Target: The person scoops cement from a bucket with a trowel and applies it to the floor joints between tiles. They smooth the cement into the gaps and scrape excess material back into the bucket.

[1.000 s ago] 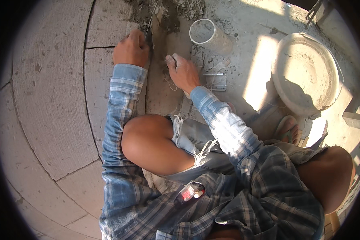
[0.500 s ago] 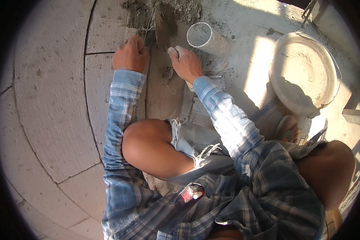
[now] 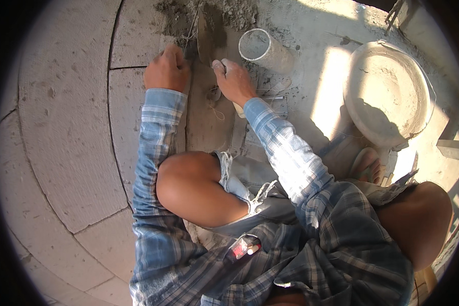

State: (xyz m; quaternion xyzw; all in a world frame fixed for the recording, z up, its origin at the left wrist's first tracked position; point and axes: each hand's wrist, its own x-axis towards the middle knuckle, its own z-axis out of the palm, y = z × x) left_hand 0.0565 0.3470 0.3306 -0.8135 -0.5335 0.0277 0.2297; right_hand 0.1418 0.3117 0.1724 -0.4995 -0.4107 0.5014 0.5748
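My right hand (image 3: 234, 81) is closed round the handle of a trowel (image 3: 205, 38). Its mortar-stained blade points away from me, and the pale handle end shows below my palm. Curled at the edge of the pale blocks (image 3: 130, 97), my left hand (image 3: 166, 70) has its fingertips hidden, so what they grip cannot be made out. Thin string (image 3: 193, 23) runs up just beyond those fingers, beside the blade. Wet grey mortar (image 3: 234, 13) lies in a rough patch past the trowel. Loose string (image 3: 218, 113) coils on the surface between my forearms.
To the right of my right hand a whitish, open-topped cylinder (image 3: 278, 55) stands tilted. Farther right is a large round bucket (image 3: 359, 97) with mortar-like material inside and a wire handle. My bent knee (image 3: 188, 178) rises between my arms; a sandalled foot (image 3: 367, 163) rests below the bucket.
My right hand has shifted slightly left toward my left hand, with the trowel still in it. My left hand stays in nearly the same place.
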